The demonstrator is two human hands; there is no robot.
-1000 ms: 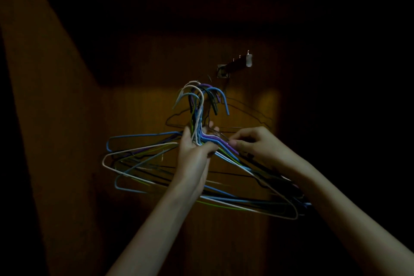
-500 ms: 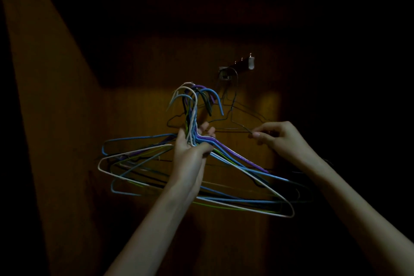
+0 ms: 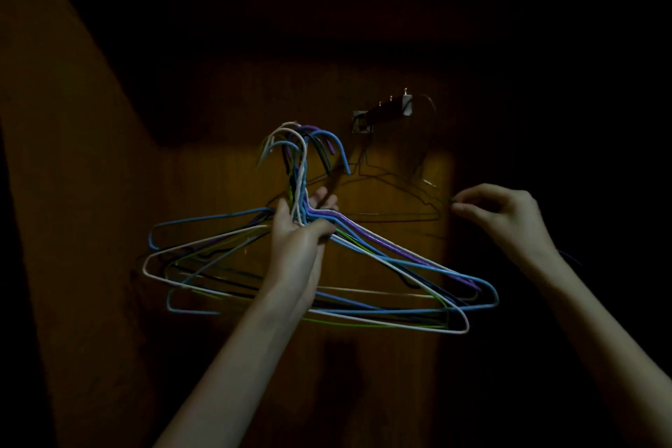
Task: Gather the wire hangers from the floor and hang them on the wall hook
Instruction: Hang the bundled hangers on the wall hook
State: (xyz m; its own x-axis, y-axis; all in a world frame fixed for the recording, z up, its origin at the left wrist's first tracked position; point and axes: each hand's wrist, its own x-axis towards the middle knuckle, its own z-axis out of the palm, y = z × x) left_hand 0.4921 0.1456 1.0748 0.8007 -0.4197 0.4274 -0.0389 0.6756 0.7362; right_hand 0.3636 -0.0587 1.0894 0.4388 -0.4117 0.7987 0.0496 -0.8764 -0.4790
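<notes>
My left hand (image 3: 303,229) grips a bundle of wire hangers (image 3: 392,265) by their necks; they are blue, white, purple, green and dark, with the hooks pointing up. My right hand (image 3: 503,215) pinches the right end of a thin dark hanger (image 3: 432,193), whose hook loops over the tip of the wall hook (image 3: 391,109). That wall hook is a dark bar with small pegs, sticking out of a wooden wall above the bundle. Another thin dark hanger (image 3: 378,178) seems to hang near the hook's base; the dim light hides its details.
A wooden panel wall (image 3: 363,356) fills the middle, lit by a dim warm patch. A lighter orange wall (image 3: 72,193) stands at the left. Everything to the right and above is in darkness.
My right hand has left the bundle and moved right and up, carrying one dark hanger to the wall hook's tip. The bundle in my left hand has stayed nearly still.
</notes>
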